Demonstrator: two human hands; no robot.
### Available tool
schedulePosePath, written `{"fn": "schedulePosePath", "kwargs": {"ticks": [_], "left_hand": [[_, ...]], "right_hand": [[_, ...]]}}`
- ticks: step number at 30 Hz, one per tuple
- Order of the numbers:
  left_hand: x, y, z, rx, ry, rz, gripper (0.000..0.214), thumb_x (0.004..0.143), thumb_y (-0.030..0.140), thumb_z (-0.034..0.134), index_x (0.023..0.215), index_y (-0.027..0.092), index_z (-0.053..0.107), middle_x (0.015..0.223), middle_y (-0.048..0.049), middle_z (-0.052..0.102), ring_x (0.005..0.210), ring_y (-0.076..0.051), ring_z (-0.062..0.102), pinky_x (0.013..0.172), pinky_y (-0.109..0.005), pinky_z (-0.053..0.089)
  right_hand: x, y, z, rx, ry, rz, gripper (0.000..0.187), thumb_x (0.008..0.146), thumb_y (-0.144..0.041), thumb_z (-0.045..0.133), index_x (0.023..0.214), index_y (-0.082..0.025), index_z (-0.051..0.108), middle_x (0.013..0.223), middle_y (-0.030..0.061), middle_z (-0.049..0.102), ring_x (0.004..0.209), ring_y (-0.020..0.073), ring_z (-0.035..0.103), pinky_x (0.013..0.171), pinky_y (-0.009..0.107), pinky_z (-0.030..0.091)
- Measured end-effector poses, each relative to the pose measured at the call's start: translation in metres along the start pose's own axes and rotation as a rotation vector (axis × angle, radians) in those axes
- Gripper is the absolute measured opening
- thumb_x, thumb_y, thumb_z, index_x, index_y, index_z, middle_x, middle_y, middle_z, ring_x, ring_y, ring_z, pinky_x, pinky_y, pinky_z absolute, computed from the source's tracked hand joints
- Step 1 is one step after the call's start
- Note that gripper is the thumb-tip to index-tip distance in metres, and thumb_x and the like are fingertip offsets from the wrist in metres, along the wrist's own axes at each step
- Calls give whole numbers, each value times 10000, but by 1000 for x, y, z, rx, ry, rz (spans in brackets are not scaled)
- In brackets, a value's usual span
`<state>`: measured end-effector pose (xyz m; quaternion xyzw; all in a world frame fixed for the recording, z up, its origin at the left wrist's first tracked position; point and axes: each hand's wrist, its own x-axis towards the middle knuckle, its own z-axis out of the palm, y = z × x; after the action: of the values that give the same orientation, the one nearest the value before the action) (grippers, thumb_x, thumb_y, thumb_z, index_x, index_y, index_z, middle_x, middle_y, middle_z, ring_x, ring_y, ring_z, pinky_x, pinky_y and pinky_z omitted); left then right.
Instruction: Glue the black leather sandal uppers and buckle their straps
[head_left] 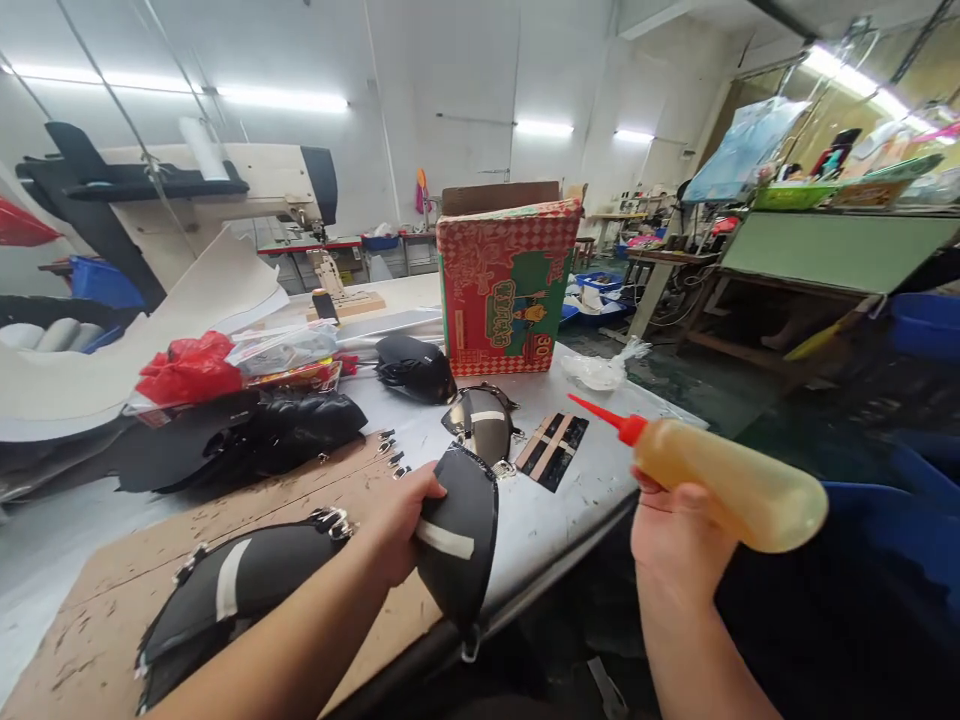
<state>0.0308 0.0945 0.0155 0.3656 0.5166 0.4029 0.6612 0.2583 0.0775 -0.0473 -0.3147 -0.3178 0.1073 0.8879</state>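
My left hand [401, 525] grips a black curved leather piece [459, 540] with a white stripe, held at the table's front edge. My right hand [675, 535] is wrapped round a squeeze bottle of yellowish glue [727, 485] with a red nozzle pointing left toward the table. More black pieces with metal buckles lie nearby: one [480, 420] just beyond my left hand, another [240, 585] on the cardboard sheet [97, 620] to the left. Small black strips [553, 450] lie beside the nozzle tip.
A red and green carton [506, 285] stands at the back of the grey table [592, 490]. Black leather heaps [292, 430], a red bag [187, 370] and a sewing machine [187, 190] fill the left. Workbenches [825, 250] and blue bins [926, 320] stand on the right.
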Motion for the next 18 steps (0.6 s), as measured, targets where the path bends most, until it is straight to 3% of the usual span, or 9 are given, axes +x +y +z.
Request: {"fn": "schedulePosePath", "kwargs": {"ticks": [5,9,14,18], "left_hand": [[53,13,19,154,-96,55,165,532,215,628,639,175,509,489,41,537,429,-111,505,431,-212,385],[104,44,16,377,-144,108,113,726,214,630,706,144,543,575,36,562,486,-98,526,495,-231,435],[159,54,11,679,-74,194,150,829,251,572,756,120,568,688,26,563,564,-92,532,528,-239,463],[174,57,6,840,37,306,157,831,279,568,823,123,579,789,-2,588,664,-123,564,604,-285,486]], "right_hand": [[31,-1,-38,178,281,198,584,452,-443,839,926,-190,609,781,-37,639,599,100,596,519,196,528],[35,3,-59,163,340,242,582,424,-440,850,891,-172,630,718,-28,642,583,106,591,520,199,536],[31,12,-55,167,349,326,616,381,-468,853,877,-180,629,718,-47,631,578,98,583,509,186,534],[27,18,-49,148,312,365,644,385,-480,845,917,-193,625,771,-41,623,583,105,574,480,202,521]]}}
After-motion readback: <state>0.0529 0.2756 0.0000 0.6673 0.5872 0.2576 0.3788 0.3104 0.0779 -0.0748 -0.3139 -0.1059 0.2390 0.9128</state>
